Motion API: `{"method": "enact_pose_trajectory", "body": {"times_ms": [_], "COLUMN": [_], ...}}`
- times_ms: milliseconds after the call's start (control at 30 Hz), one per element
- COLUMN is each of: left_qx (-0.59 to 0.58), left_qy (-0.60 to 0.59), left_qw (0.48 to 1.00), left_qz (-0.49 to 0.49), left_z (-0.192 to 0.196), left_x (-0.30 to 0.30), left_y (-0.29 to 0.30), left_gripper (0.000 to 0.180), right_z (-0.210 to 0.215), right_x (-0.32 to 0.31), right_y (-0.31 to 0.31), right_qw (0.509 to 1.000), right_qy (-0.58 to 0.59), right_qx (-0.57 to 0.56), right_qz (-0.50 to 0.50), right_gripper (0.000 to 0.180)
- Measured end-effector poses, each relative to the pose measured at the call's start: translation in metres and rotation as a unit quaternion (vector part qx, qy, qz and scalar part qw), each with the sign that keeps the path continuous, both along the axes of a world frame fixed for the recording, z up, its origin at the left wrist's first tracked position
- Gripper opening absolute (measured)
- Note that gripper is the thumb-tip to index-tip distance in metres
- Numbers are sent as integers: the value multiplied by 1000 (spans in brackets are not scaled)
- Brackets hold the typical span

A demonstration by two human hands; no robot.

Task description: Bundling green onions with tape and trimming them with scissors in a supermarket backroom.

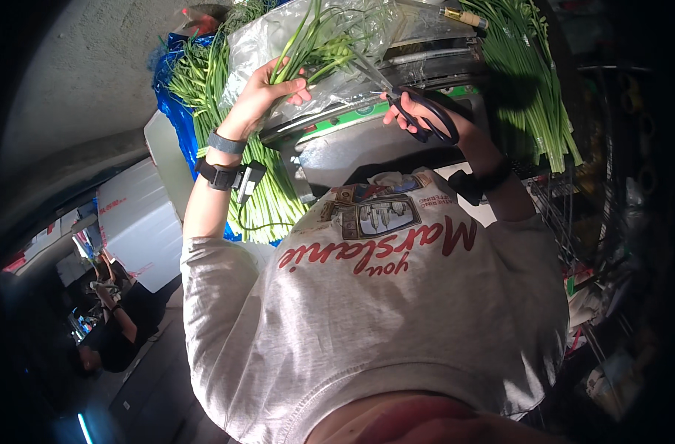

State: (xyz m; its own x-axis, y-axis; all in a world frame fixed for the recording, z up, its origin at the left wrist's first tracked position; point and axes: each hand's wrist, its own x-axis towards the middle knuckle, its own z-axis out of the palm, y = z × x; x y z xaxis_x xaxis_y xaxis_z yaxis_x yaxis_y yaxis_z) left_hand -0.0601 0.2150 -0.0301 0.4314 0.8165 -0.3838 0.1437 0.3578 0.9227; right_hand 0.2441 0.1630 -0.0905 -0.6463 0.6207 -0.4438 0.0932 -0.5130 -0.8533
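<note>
My left hand (pixel 267 92) is closed around a small bunch of green stalks (pixel 302 48), which look like garlic scapes. Their upper ends fan out over a clear plastic bag (pixel 252 44). A pair of scissors (pixel 450 127) with black handles is in my right hand (pixel 405 112), fingers through the loops. The metal blades point up and left, close to the tips of the held stalks. Whether they touch a stalk I cannot tell. Left of my left forearm lies a large heap of similar stalks (pixel 267 203) on blue plastic (pixel 176 100).
A metal plate (pixel 345 152) with a green-edged strip sits between my arms. Another long green bundle (pixel 530 96) lies at the right, near a wooden-handled tool (pixel 464 17). Metal racks (pixel 574 207) stand at the right. A white box (pixel 141 229) and another person (pixel 119 325) are at the left.
</note>
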Motion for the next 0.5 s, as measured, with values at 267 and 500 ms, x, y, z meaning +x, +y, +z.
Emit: {"method": "enact_pose_trajectory", "body": {"times_ms": [267, 500], "left_qx": [5, 4], "left_qy": [30, 13], "left_qw": [1000, 1000], "left_qz": [-8, 27], "left_z": [-1, -7], "left_x": [-9, -13], "left_y": [-1, -1], "left_gripper": [26, 24], "right_z": [3, 5], "right_x": [-14, -23], "right_y": [3, 12], "right_qw": [999, 999], "right_qy": [28, -33], "right_qx": [-22, -5], "right_qz": [-2, 23], "right_gripper": [59, 57]}}
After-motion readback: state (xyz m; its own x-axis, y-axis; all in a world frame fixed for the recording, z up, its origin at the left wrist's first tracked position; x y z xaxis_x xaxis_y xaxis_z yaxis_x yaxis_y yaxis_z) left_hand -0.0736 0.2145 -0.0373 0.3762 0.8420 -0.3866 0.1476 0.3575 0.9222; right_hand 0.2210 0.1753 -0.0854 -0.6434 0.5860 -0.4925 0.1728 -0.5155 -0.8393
